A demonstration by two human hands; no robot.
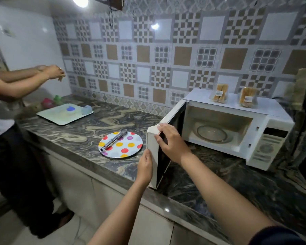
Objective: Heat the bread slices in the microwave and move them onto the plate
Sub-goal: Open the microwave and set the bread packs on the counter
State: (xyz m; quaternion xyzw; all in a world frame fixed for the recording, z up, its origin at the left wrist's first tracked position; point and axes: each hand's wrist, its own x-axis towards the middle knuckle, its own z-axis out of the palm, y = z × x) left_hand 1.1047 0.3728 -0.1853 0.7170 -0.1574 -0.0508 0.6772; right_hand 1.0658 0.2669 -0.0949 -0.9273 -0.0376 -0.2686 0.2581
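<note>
Bread slices in two clear packets (221, 93) sit atop my white microwave (272, 124) on the marbled counter (74, 131), so with left hand (145, 167) and right hand (171, 142) both gripping its open door (153, 156), I should swing it wide, gently.

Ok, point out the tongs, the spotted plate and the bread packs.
tongs (114, 140): head view, mid-handle.
spotted plate (131, 147): head view, bare face right of the tongs.
bread packs (221, 93): head view, left pack's front.
</note>
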